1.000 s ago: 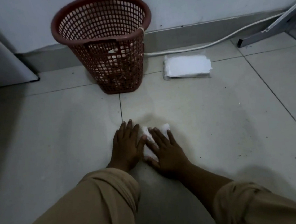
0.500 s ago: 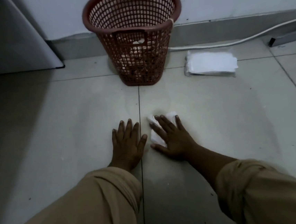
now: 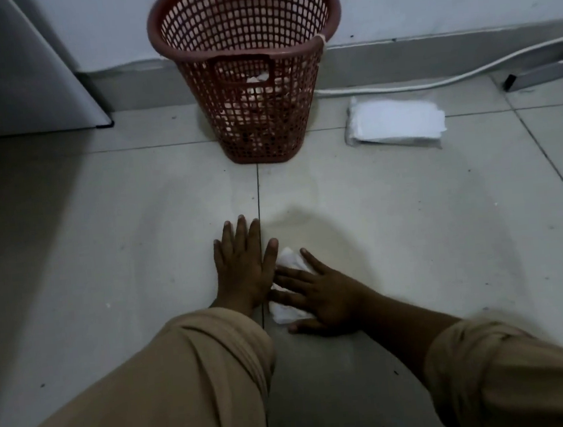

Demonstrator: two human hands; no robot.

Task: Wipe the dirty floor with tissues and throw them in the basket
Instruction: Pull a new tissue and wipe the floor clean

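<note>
Head view: the left hand lies flat on the tiled floor, fingers straight, its grip holding nothing. The right hand presses a crumpled white tissue flat against the floor with straight fingers. The red basket stands by the wall, a tissue stack just right of it.

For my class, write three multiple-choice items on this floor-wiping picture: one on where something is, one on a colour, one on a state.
1. Where is the tissue pack?
A. on the floor right of the basket
B. inside it
C. left of it

2. What colour is the basket?
A. blue
B. reddish-brown
C. white

3. What is the right hand doing?
A. hanging free
B. pressing a tissue flat on the floor
C. gripping the basket

Answers: 1 A, it lies by the wall, right of the basket. 2 B, its mesh is reddish-brown. 3 B, straight fingers lie on the tissue; the left hand rests flat beside it.
</note>
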